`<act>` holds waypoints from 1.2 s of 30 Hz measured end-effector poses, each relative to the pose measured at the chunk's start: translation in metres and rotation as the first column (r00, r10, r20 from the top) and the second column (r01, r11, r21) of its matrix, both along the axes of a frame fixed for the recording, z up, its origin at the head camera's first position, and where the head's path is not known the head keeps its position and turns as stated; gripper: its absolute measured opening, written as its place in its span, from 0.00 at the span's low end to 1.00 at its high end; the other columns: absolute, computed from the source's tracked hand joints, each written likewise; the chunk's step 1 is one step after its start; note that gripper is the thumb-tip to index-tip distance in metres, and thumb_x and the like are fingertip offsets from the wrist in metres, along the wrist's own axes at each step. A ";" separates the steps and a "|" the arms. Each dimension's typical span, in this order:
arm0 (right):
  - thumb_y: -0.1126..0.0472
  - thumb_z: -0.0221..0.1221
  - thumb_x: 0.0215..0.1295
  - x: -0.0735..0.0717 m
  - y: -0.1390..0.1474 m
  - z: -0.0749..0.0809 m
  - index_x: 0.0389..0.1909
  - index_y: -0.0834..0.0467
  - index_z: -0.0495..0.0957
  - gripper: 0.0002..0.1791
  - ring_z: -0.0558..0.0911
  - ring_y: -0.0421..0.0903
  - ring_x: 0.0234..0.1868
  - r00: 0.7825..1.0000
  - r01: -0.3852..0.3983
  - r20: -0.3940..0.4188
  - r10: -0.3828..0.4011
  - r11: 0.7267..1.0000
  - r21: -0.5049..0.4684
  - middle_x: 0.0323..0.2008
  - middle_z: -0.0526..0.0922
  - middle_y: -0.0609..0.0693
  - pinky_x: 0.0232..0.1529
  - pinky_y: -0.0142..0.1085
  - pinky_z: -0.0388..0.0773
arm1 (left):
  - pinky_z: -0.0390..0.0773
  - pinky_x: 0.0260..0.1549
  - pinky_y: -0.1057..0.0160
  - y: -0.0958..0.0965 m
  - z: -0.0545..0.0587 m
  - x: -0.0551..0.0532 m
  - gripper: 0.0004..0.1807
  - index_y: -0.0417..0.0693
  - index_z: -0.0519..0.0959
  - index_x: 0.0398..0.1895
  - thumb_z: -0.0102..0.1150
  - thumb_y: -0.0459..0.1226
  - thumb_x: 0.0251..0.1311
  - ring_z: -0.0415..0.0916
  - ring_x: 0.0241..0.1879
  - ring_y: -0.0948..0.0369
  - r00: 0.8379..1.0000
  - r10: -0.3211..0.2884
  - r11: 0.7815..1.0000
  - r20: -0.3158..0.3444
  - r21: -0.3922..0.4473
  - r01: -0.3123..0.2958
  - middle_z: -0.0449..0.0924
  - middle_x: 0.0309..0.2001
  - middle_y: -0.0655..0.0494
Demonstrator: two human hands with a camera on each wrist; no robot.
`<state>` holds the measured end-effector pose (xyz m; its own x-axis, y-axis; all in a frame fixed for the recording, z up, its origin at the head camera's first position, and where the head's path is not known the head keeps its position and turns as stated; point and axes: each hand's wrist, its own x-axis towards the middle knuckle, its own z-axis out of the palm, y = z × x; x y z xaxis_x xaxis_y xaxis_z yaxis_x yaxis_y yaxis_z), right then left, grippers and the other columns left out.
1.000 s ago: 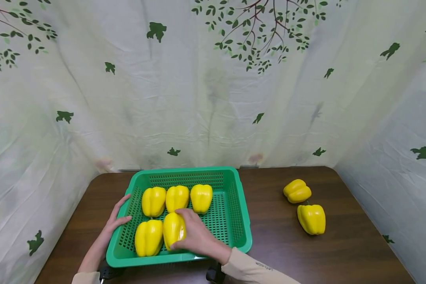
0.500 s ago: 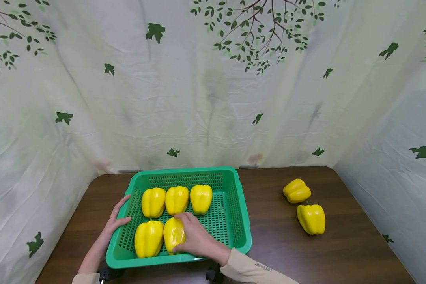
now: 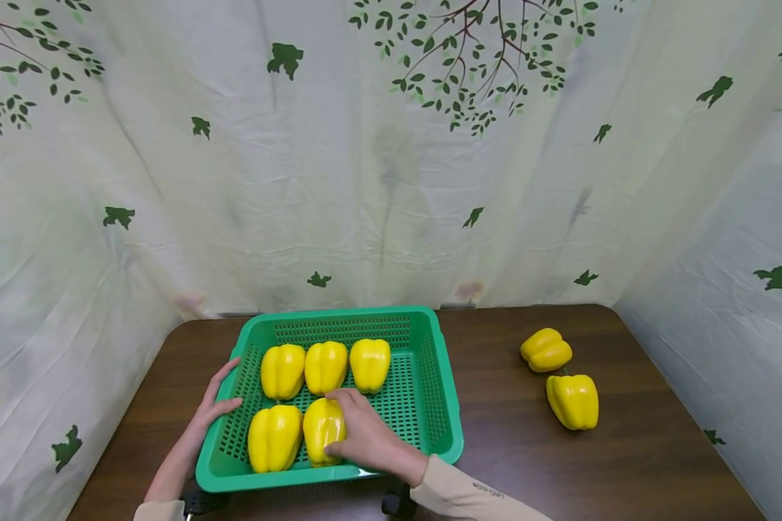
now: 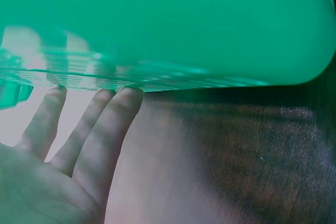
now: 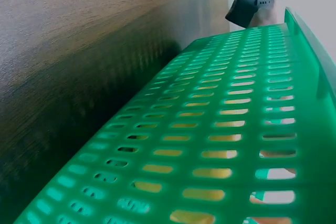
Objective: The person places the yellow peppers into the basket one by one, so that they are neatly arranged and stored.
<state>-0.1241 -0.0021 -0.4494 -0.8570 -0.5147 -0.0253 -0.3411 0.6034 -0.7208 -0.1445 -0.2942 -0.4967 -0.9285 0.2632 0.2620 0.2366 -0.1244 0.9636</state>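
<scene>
My right hand (image 3: 373, 435) holds a yellow bell pepper (image 3: 321, 431) in the front row of the green plastic basket (image 3: 444, 391), fingers at its far side and thumb at its near side. Left of it in that row sits another yellow bell pepper (image 3: 274, 438). Three more stand in the back row, the middle pepper (image 3: 326, 367) among them. At the basket's left edge, my left hand (image 3: 210, 405) rests against the side; the left wrist view shows its straight fingers (image 4: 100, 129) touching the outer wall. In the right wrist view the basket wall (image 5: 210, 124) hides the right hand.
Two yellow bell peppers lie on the brown table (image 3: 508, 463) right of the basket, a rear pepper (image 3: 545, 351) and a front pepper (image 3: 572, 402). A leaf-patterned curtain (image 3: 391, 181) hangs behind and at the sides. Black wrist gear (image 3: 399, 501) shows under the right forearm.
My right hand's pepper first came slightly down towards the basket's front, then tipped a little to the right. The left hand and basket stay in place.
</scene>
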 end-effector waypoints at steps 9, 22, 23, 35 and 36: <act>0.61 0.69 0.55 -0.003 0.016 0.005 0.64 0.61 0.66 0.36 0.68 0.51 0.61 0.998 0.014 0.055 -0.010 0.997 -0.072 0.62 0.68 0.54 0.58 0.44 0.69 | 0.74 0.45 0.70 0.000 0.001 0.001 0.35 0.59 0.51 0.74 0.34 0.23 0.67 0.68 0.54 0.71 1.000 0.005 1.000 0.012 -0.018 -0.004 0.55 0.62 0.67; 0.57 0.67 0.58 -0.004 0.042 0.019 0.65 0.59 0.65 0.35 0.68 0.54 0.61 0.995 0.074 0.079 -0.064 0.987 -0.139 0.63 0.67 0.54 0.56 0.48 0.70 | 0.74 0.45 0.71 0.000 -0.001 -0.001 0.36 0.58 0.53 0.74 0.34 0.22 0.66 0.68 0.54 0.72 1.000 0.002 1.000 -0.019 -0.004 -0.002 0.57 0.62 0.68; 0.57 0.67 0.58 -0.004 0.044 0.020 0.65 0.59 0.65 0.35 0.69 0.55 0.61 0.995 0.075 0.076 -0.065 0.987 -0.145 0.63 0.68 0.54 0.56 0.48 0.70 | 0.74 0.45 0.71 -0.001 -0.001 -0.001 0.36 0.58 0.53 0.74 0.34 0.22 0.66 0.68 0.54 0.71 1.000 0.000 1.000 -0.021 -0.002 0.000 0.57 0.62 0.68; 0.57 0.65 0.60 -0.013 0.080 0.024 0.66 0.62 0.63 0.35 0.71 0.57 0.59 0.994 0.104 0.052 -0.094 0.961 -0.257 0.62 0.68 0.58 0.55 0.50 0.71 | 0.74 0.45 0.71 0.000 -0.001 -0.001 0.36 0.58 0.52 0.74 0.34 0.22 0.65 0.68 0.54 0.71 1.000 -0.008 1.000 -0.029 -0.003 0.008 0.56 0.62 0.67; 0.57 0.65 0.60 -0.014 0.083 0.024 0.66 0.62 0.63 0.35 0.71 0.58 0.58 0.994 0.106 0.053 -0.096 0.959 -0.264 0.62 0.68 0.59 0.55 0.49 0.71 | 0.73 0.45 0.71 0.000 -0.001 -0.001 0.36 0.58 0.52 0.74 0.34 0.21 0.65 0.68 0.54 0.71 0.999 -0.009 1.000 -0.036 0.000 0.009 0.57 0.63 0.68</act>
<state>-0.1385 0.0809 -0.4258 -0.9059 -0.4184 0.0660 -0.2566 0.4181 -0.8714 -0.1459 -0.2946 -0.4980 -0.9162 0.2711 0.2952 0.2699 -0.1271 0.9545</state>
